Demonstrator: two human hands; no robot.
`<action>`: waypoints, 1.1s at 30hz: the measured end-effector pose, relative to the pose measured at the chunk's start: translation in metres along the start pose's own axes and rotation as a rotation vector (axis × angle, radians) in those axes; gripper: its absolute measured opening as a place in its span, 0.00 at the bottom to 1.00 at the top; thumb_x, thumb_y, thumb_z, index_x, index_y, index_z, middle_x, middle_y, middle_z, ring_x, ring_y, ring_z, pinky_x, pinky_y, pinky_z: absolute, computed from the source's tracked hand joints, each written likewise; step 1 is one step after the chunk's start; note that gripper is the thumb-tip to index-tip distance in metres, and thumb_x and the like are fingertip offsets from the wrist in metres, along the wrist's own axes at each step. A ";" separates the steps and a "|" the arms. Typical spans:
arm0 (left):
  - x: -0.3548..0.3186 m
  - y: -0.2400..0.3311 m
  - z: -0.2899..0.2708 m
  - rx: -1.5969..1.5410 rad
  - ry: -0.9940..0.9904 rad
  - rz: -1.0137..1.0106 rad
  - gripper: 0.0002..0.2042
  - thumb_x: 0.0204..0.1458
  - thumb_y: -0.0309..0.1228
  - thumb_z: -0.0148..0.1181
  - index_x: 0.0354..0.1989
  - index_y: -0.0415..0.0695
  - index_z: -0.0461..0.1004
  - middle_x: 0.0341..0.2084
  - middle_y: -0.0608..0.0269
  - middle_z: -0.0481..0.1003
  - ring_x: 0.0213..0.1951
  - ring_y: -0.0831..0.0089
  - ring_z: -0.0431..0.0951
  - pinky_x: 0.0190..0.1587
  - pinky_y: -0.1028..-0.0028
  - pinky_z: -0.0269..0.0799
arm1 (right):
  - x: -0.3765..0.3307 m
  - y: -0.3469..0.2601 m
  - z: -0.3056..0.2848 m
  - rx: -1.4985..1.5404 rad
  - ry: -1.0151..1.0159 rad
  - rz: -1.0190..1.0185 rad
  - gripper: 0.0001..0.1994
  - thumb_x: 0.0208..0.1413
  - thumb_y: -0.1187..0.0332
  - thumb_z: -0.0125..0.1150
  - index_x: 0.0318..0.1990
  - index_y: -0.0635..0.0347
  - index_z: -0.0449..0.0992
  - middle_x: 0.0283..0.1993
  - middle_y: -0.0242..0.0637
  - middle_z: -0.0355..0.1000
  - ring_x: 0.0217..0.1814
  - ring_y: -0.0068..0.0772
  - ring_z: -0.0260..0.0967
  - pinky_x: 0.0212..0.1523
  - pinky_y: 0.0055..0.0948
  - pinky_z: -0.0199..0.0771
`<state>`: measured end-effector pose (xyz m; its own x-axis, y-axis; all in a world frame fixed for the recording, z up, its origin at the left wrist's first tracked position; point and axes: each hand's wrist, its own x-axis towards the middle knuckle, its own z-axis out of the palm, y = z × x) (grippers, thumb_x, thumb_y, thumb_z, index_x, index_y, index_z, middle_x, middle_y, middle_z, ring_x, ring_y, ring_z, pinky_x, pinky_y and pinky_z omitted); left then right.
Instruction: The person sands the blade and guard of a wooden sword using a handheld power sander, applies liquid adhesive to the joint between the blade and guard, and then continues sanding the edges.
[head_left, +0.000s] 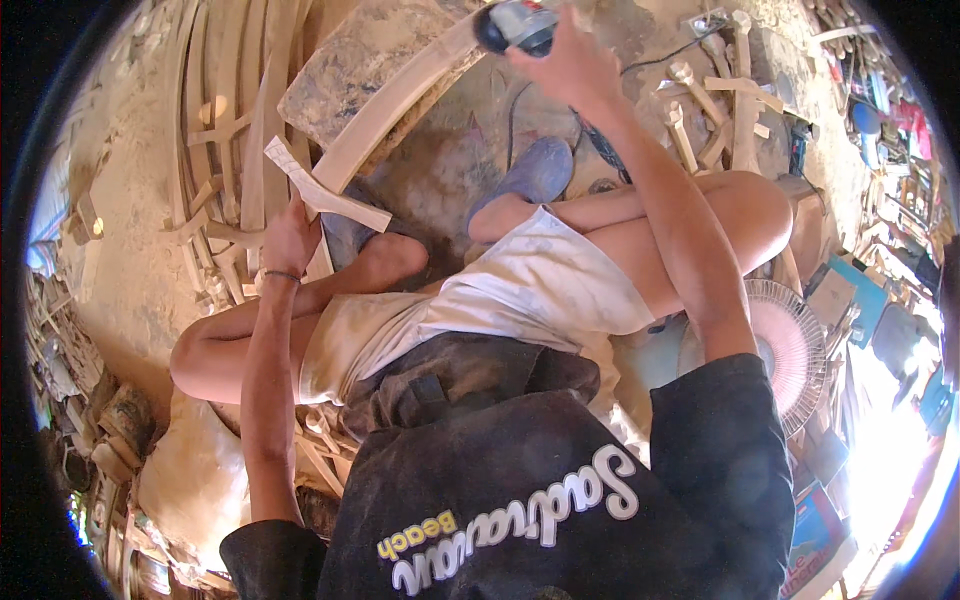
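A long, curved, pale wooden piece (pixel 400 105) with a short crosspiece (pixel 325 188) near its close end slants up and away to the right. My left hand (pixel 292 240) is closed around it just below the crosspiece. At the far end, my right hand (pixel 578 68) grips a hand-held power tool (pixel 520 27), which looks like an angle grinder. Its dark round head meets the wood's far tip. Where exactly they touch is cut off or hidden at the top edge.
A rough, dusty block (pixel 325 75) lies under the curved wood. Several long curved strips (pixel 190 110) stand at the left, and shaped wooden pieces (pixel 700 95) lie at the right. A black cord (pixel 660 60) runs behind my right arm. A round fan (pixel 785 355) is beside my right knee.
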<state>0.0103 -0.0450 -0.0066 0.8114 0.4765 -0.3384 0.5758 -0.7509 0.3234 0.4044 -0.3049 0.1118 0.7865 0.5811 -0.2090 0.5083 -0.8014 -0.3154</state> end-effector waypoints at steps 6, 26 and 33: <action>0.005 0.006 0.001 -0.012 0.010 0.045 0.30 0.61 0.37 0.68 0.71 0.50 0.68 0.35 0.37 0.83 0.38 0.33 0.83 0.41 0.39 0.79 | -0.007 -0.004 0.022 -0.002 0.022 -0.025 0.40 0.55 0.41 0.72 0.63 0.63 0.67 0.41 0.56 0.84 0.47 0.61 0.85 0.48 0.53 0.84; 0.011 0.016 -0.032 -0.142 -0.170 0.030 0.13 0.60 0.32 0.65 0.44 0.33 0.76 0.35 0.31 0.81 0.45 0.30 0.81 0.45 0.46 0.77 | -0.021 0.012 0.000 0.002 0.119 0.013 0.50 0.54 0.39 0.73 0.72 0.69 0.61 0.41 0.61 0.83 0.47 0.64 0.84 0.49 0.53 0.84; 0.006 0.004 -0.027 -0.246 -0.147 0.082 0.13 0.61 0.30 0.64 0.46 0.32 0.76 0.36 0.30 0.81 0.45 0.30 0.81 0.45 0.47 0.77 | -0.081 -0.052 0.030 0.130 -0.206 -0.349 0.42 0.56 0.41 0.72 0.68 0.60 0.63 0.33 0.54 0.83 0.36 0.61 0.85 0.41 0.51 0.86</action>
<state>0.0205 -0.0334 0.0162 0.8432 0.3339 -0.4213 0.5307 -0.6423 0.5530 0.3040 -0.3064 0.1175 0.4821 0.8411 -0.2454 0.6727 -0.5348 -0.5114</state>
